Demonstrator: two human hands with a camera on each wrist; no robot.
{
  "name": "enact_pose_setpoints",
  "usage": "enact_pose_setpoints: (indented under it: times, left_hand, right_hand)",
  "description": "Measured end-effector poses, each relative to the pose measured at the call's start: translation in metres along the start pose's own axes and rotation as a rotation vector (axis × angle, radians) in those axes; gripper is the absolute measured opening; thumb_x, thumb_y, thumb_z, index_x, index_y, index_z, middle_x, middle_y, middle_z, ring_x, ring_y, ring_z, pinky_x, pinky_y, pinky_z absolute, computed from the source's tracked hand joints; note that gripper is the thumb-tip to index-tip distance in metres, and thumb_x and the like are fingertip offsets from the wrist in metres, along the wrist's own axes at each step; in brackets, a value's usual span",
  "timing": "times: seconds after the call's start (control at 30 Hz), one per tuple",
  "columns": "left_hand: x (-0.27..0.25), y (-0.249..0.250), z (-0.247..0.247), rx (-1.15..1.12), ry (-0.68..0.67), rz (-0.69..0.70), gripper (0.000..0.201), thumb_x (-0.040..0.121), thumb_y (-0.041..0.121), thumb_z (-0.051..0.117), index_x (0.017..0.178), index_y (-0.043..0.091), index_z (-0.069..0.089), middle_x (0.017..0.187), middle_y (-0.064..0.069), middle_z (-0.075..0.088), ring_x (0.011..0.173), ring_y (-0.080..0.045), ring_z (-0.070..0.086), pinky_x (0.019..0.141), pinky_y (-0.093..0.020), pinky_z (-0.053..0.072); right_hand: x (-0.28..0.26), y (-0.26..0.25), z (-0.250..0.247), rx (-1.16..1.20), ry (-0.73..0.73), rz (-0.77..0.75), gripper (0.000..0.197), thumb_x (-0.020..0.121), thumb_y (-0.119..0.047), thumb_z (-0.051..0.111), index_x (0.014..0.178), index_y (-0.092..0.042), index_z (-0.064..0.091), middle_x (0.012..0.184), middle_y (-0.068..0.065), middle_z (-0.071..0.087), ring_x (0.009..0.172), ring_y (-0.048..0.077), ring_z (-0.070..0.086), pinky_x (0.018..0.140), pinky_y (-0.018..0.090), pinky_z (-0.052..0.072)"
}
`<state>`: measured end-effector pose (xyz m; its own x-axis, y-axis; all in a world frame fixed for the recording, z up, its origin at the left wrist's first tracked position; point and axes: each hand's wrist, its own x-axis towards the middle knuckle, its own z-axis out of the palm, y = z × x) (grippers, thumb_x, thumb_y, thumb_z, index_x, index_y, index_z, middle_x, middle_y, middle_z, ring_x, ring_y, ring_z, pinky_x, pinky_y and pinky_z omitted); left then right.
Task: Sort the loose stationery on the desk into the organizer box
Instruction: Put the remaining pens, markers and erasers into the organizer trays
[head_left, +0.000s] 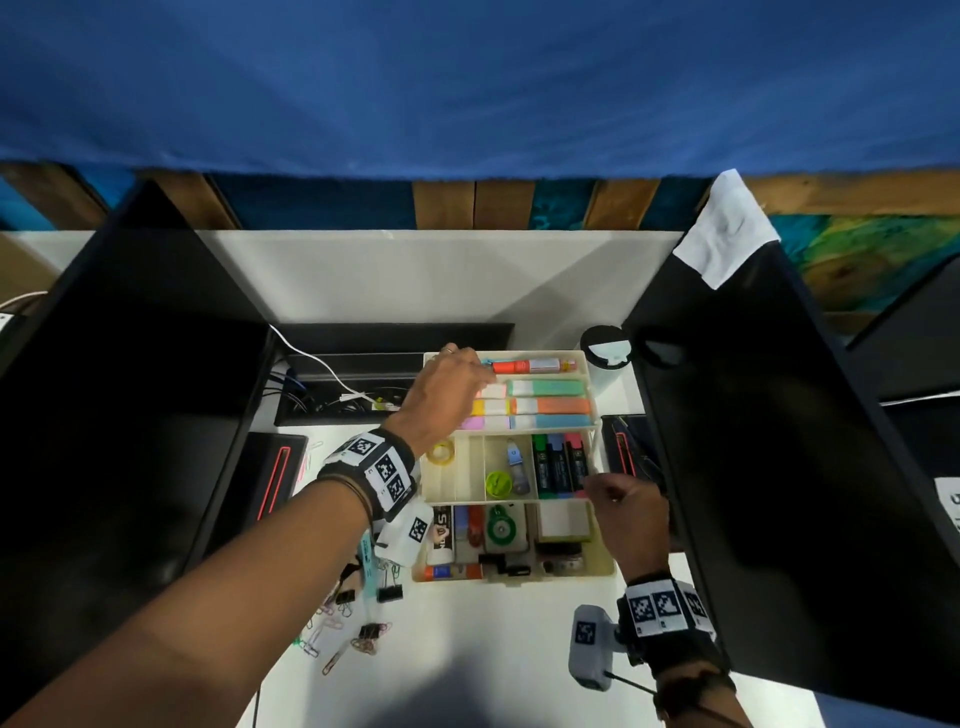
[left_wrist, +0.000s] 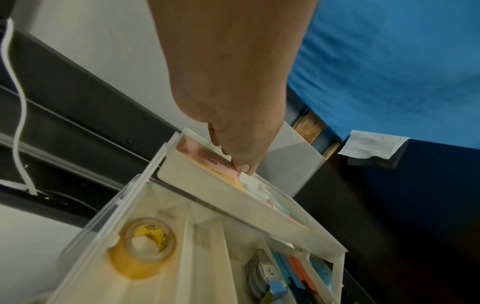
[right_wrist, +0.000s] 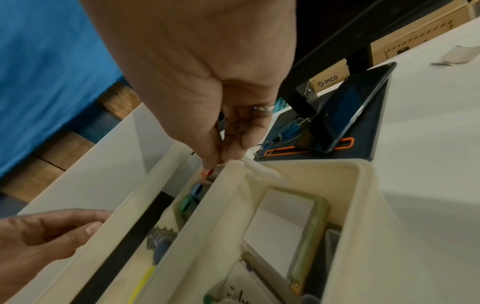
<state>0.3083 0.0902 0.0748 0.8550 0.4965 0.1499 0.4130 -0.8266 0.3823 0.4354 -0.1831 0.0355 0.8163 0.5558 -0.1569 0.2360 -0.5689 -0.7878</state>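
The organizer box (head_left: 602, 564) is sitting mid-desk. The left hand (head_left: 451, 387) is reaching into its far tray, fingertips (left_wrist: 245, 167) pressing on the sticky notes (left_wrist: 207, 162). The right hand (head_left: 626, 512) is pinching the box's right-hand divider wall (right_wrist: 228, 185). Paper clips (head_left: 337, 631) are lying left of the box.

"PICO" with logo on cardboard box (right_wrist: 327, 79) behind desk

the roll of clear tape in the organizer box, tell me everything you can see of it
The roll of clear tape is a small ring of glossy, yellowish see-through tape wound on a core with a yellow printed liner. It lies alone in the leftmost compartment of the cream plastic organizer box's middle tier, tilted against the compartment's outer wall in the left wrist view. Neither hand touches it; the left hand reaches past it to the top tray.
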Motion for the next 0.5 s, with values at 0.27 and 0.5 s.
enact_pose_setpoints:
  times: [0.27, 0.5]
  left_hand:
    - [-0.016, -0.008, -0.007, -0.204, 0.028, -0.101, 0.022, 0.102, 0.016, 0.060, 0.117, 0.018, 0.076, 0.110, 0.000, 0.077, 0.095, -0.014, 0.061, 0.087, -0.036, 0.056]
    - [-0.057, -0.033, -0.018, -0.325, 0.053, -0.130, 0.029, 0.102, 0.008, 0.054, 0.120, 0.021, 0.074, 0.117, -0.005, 0.071, 0.100, -0.016, 0.067, 0.086, -0.029, 0.058]
  right_hand:
    - [-0.005, 0.005, 0.016, -0.108, 0.079, 0.018, 0.010, 0.094, -0.028, 0.072, 0.086, -0.022, 0.077, 0.079, -0.008, 0.074, 0.072, 0.012, 0.069, 0.062, 0.028, 0.052]
    - [-0.026, -0.014, 0.031, -0.097, 0.152, -0.062, 0.010, 0.095, -0.015, 0.066, 0.092, -0.019, 0.074, 0.085, -0.002, 0.071, 0.077, 0.019, 0.067, 0.070, 0.030, 0.052]
